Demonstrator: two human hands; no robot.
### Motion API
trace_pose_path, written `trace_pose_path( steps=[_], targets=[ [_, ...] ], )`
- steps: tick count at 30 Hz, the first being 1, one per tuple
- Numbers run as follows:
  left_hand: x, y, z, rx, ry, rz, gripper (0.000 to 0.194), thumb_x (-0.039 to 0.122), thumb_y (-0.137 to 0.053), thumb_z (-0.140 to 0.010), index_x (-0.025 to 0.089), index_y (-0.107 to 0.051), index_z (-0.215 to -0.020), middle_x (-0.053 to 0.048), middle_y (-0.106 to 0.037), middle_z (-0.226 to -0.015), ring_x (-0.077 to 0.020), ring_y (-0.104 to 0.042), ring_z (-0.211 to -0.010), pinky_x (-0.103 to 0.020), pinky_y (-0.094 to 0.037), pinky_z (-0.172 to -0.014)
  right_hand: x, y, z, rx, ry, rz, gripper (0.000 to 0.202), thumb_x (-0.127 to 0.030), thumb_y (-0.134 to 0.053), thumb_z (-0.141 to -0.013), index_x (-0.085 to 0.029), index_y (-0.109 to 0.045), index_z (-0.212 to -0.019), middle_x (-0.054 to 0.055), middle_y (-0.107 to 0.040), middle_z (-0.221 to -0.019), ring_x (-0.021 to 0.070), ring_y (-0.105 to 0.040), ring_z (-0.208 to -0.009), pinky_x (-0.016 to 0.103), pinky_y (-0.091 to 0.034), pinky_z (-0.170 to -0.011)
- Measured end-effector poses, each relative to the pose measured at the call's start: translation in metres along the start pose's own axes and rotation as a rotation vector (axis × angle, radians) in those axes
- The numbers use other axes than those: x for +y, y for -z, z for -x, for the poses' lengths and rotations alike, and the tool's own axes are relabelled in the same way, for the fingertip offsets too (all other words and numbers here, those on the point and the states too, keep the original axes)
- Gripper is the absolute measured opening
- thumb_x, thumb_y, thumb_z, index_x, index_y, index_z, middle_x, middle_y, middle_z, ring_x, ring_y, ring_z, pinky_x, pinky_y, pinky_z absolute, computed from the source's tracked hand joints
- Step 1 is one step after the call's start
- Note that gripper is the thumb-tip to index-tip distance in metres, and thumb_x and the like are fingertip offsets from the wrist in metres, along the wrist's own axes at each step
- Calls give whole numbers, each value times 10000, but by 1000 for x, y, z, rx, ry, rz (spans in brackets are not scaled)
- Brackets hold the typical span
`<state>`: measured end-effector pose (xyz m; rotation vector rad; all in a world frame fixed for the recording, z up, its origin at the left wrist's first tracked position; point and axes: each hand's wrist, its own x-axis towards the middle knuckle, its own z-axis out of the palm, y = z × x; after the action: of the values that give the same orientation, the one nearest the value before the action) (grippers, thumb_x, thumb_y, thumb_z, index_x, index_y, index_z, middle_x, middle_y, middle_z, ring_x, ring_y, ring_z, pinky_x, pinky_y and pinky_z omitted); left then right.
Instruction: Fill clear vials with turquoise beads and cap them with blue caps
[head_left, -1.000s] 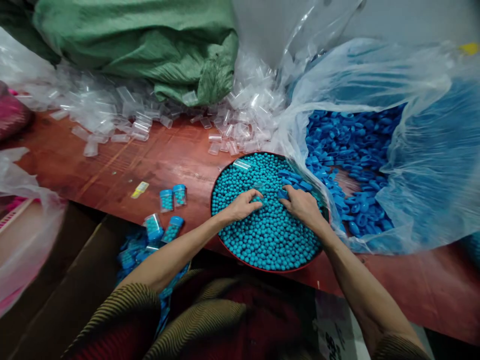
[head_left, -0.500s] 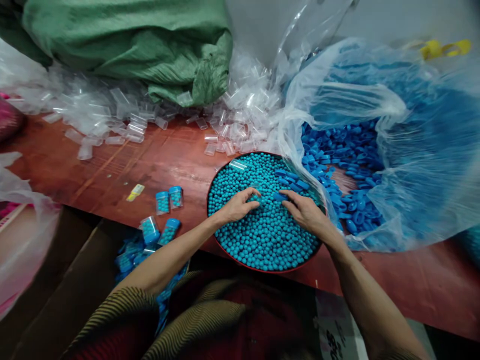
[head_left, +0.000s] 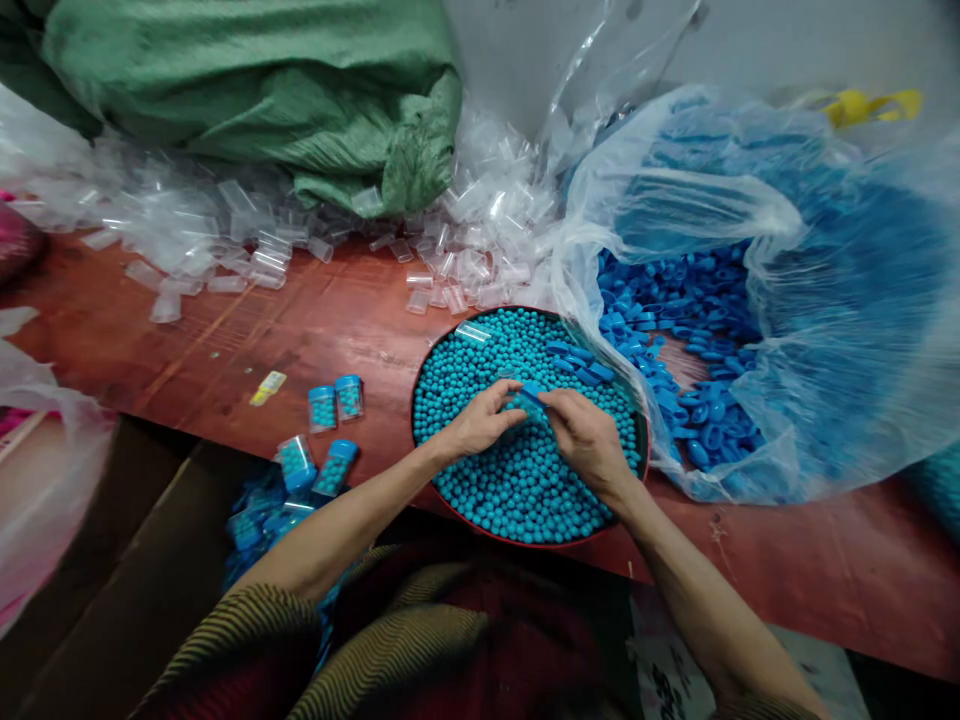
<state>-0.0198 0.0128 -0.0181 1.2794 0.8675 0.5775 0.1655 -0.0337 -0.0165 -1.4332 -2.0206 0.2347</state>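
Over a round tub [head_left: 415,400] full of turquoise beads [head_left: 510,490], my left hand [head_left: 482,418] has its thumb and fingers closed around a small clear plastic container [head_left: 513,400], partly hidden by the fingers. My right hand [head_left: 586,432] pinches a blue plastic cap [head_left: 534,394] at the mouth of that container. Whether the cap is seated cannot be told. Several loose blue caps [head_left: 581,362] lie on the beads at the tub's back right, and one clear container [head_left: 472,331] rests on the beads at the back.
A plastic bag [head_left: 592,200] of blue caps lies open right of the tub. Clear empty containers [head_left: 262,260] are heaped along the back under a green sack [head_left: 255,90]. Capped bead-filled containers [head_left: 322,408] stand at the left, with more [head_left: 296,465] piled at the table's front edge.
My right hand has moved left with a blue cap, from above the beads to the clear container in my left hand. The left hand has barely moved.
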Motion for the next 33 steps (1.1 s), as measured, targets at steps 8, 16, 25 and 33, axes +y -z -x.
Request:
trace_pose_path(
  steps=[8,16,25,33],
  targets=[
    [2,-6,10,3,0,104,527,291,-564,-793,193,-431,-1293,9,-535,-823,-50,-430,-526,-184,-365,-467,-4,-8,10,-1,106,4,382,-144,-400,-906,-262,-640,-1179,67,-698,-1106,185,-659,-1002,367,-565,-854],
    [1,-13,11,44,24,107,470,300,-559,-792,173,-463,-1235,40,-487,-682,-49,-423,-465,-176,-353,-424,-6,-12,16,47,158,19,342,-140,-426,-895,-216,-684,-1105,103,-720,-1037,193,-681,-941,342,-582,-797],
    [-3,-13,10,64,0,94,343,294,-570,-780,182,-512,-1099,51,-446,-665,-47,-400,-476,-162,-362,-410,-1,-7,13,-56,89,-156,319,-173,-454,-883,-271,-702,-1056,64,-721,-1041,178,-683,-919,351,-581,-786],
    [-10,-11,16,27,-39,65,330,305,-526,-822,210,-452,-1129,56,-498,-705,-36,-469,-443,-148,-378,-397,1,-4,4,19,-264,-511,355,-329,-656,-778,-235,-618,-1118,42,-710,-940,175,-681,-783,342,-576,-739]
  ],
)
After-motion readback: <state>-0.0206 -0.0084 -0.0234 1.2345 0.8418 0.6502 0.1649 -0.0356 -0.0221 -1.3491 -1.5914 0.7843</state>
